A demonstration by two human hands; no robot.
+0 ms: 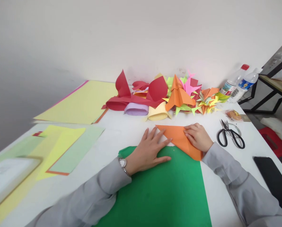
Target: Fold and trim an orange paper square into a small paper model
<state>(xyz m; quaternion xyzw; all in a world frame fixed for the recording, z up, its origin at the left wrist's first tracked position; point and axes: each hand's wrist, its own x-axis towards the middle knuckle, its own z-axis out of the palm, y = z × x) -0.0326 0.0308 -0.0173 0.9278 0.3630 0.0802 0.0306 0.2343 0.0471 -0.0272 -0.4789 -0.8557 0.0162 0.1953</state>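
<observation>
An orange sheet of paper (179,134), folded into a triangle, lies partly over the far edge of a large green sheet (169,186). My left hand (151,151) is spread flat, its fingertips touching the left part of the orange paper and its palm over the green sheet. At the paper's upper right edge, my right hand (197,135) has its fingers drawn together, pinching the orange paper. A watch (122,162) is on my left wrist.
Black-handled scissors (231,134), a dark phone-like slab (274,179) and two bottles (242,82) are on the right. Folded paper crafts (179,94) line the wall. Coloured sheets (77,101) and a white box-like object (10,176) lie left.
</observation>
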